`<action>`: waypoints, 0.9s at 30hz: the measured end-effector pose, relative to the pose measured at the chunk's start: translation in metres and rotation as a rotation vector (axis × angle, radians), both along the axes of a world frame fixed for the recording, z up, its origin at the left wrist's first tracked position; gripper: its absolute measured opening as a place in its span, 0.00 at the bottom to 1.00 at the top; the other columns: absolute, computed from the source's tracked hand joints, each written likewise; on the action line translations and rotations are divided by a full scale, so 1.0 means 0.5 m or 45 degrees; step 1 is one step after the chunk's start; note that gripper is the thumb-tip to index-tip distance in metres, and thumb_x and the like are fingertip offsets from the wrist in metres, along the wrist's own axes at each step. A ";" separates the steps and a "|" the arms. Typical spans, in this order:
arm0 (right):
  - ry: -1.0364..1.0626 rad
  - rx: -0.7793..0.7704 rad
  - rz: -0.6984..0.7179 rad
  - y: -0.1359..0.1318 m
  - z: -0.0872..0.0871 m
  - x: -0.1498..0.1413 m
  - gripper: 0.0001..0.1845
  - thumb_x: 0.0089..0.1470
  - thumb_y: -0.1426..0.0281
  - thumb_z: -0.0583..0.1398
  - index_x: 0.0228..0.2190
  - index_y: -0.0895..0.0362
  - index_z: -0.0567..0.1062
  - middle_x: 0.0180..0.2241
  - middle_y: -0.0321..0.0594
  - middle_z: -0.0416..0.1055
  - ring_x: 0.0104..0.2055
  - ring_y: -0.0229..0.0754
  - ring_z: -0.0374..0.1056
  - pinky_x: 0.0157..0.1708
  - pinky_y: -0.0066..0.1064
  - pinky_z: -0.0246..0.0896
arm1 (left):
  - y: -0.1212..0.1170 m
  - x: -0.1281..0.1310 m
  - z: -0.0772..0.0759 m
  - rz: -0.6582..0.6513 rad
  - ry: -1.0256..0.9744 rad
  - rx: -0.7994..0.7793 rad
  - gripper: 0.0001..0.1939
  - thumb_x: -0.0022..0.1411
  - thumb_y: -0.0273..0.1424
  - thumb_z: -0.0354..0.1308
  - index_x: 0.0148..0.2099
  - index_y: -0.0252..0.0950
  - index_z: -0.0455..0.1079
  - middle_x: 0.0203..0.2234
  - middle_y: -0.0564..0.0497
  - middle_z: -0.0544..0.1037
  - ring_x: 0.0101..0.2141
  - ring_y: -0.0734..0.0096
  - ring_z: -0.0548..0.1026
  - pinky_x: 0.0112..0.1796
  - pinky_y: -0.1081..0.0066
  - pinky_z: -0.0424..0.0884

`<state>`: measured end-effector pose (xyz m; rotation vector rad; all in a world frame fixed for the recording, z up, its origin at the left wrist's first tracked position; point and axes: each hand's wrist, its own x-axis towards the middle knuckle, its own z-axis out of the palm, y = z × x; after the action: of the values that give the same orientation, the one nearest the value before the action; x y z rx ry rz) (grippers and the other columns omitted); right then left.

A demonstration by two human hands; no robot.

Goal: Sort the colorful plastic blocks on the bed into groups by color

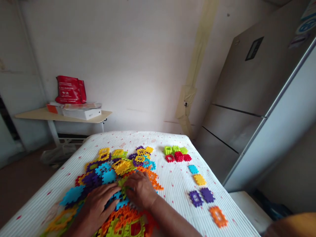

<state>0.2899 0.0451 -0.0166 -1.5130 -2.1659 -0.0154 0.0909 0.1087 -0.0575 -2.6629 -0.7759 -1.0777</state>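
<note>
A heap of colourful plastic interlocking tiles, several with window-like openings, lies on the table under both hands. My right hand (141,190) reaches into its middle with fingers curled down against a green tile (121,183). From the left, my left hand (100,203) rests over the heap, thumb apart from the fingers, fingertips beside that same green tile. Around the hands I see a light-blue tile (109,176), a stack of yellow tiles (122,167) and orange tiles (154,177). Near me are more orange tiles (120,215) and a green frame piece (134,229). The right fingertips are partly hidden.
Sorted tiles lie on the right of the white tablecloth (170,181): green tiles (175,149), red tiles (179,156), a blue tile (193,169), a yellow tile (199,179), purple tiles (207,195) and an orange tile (218,217). A refrigerator (237,98) stands at right.
</note>
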 end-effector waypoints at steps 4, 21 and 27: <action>0.104 -0.025 0.015 0.010 0.000 0.001 0.10 0.54 0.71 0.57 0.39 0.50 0.74 0.39 0.36 0.73 0.44 0.41 0.64 0.44 0.33 0.56 | 0.006 -0.003 -0.011 0.013 0.031 -0.051 0.15 0.55 0.40 0.57 0.46 0.47 0.72 0.41 0.56 0.78 0.40 0.70 0.76 0.41 0.73 0.72; 0.457 0.215 0.010 0.036 -0.004 0.022 0.13 0.49 0.76 0.56 0.36 0.53 0.75 0.35 0.36 0.75 0.40 0.38 0.68 0.45 0.30 0.58 | -0.013 0.000 0.016 0.013 0.020 -0.070 0.15 0.55 0.39 0.57 0.46 0.46 0.72 0.40 0.54 0.79 0.39 0.69 0.76 0.40 0.73 0.73; 0.278 0.286 -0.659 0.100 0.030 0.169 0.15 0.52 0.77 0.53 0.39 0.57 0.76 0.37 0.43 0.74 0.42 0.43 0.66 0.44 0.32 0.58 | -0.016 0.000 0.008 0.048 0.024 -0.129 0.13 0.57 0.38 0.55 0.46 0.48 0.71 0.41 0.55 0.78 0.41 0.69 0.75 0.41 0.71 0.72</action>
<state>0.3744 0.0953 -0.0016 -1.8006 -1.5047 -0.2466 0.0911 0.1008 -0.0535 -2.7254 -0.8969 -1.0289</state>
